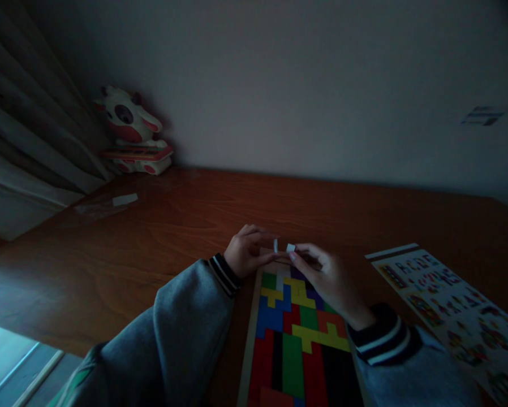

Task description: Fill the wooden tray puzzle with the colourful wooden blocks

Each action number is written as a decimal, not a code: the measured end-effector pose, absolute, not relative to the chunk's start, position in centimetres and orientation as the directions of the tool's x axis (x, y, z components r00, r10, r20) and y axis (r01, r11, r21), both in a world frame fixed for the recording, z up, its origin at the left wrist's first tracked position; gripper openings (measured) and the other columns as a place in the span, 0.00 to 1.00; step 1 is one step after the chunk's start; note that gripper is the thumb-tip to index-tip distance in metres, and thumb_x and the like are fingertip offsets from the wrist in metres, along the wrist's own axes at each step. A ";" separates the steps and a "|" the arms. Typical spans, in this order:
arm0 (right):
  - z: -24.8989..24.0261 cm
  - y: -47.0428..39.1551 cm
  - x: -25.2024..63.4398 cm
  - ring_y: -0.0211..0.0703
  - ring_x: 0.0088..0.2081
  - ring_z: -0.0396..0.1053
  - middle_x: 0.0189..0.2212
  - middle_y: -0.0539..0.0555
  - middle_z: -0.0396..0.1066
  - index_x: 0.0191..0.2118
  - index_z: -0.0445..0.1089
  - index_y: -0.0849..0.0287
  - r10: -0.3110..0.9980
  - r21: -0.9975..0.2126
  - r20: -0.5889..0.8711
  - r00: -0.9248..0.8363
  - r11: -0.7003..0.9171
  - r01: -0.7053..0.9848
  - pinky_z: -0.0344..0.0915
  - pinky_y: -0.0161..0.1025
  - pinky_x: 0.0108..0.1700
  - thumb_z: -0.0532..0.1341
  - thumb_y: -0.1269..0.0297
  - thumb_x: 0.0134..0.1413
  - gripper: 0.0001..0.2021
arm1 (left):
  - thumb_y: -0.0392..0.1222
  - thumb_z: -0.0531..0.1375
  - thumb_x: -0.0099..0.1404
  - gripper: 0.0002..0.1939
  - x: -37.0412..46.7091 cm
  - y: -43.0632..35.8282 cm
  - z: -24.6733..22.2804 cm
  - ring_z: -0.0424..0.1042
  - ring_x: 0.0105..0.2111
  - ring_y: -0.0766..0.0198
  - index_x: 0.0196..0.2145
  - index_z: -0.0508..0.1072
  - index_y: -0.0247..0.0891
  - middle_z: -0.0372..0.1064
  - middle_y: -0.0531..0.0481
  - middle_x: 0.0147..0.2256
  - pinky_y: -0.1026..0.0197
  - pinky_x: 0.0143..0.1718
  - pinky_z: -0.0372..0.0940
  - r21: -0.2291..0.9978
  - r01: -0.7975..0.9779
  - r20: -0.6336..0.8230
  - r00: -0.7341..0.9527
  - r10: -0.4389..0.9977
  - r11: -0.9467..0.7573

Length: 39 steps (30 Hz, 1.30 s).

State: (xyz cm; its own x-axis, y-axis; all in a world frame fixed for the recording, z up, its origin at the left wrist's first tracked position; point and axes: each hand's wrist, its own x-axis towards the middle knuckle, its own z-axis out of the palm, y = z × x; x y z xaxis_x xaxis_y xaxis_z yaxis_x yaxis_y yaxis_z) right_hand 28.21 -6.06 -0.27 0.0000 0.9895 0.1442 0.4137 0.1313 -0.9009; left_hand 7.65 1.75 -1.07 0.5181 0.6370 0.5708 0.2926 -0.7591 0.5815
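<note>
Most of the board (pixel 248 367) looks filled; at twelve o'clock, left hand (pixel 248 252) and right hand (pixel 327 278) pinch unplaced white pieces (pixel 291 247).

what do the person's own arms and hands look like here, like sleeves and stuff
The left hand and right hand are bare, without gloves. Both arms wear long, loose grey-blue sleeves ending in black cuffs with pale stripes. A green marking shows on the left one, too dim to read.
</note>
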 end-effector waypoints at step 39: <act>-1.0 -6.2 28.8 0.49 0.44 0.66 0.40 0.55 0.70 0.43 0.74 0.53 0.850 -0.241 0.341 -0.401 0.491 0.837 0.67 0.48 0.45 0.57 0.74 0.57 0.12 | 0.52 0.68 0.59 0.19 7.9 1.8 -1.2 0.71 0.39 0.58 0.44 0.78 0.38 0.74 0.45 0.39 0.54 0.41 0.69 0.585 0.302 0.589 0.479 0.651 -0.752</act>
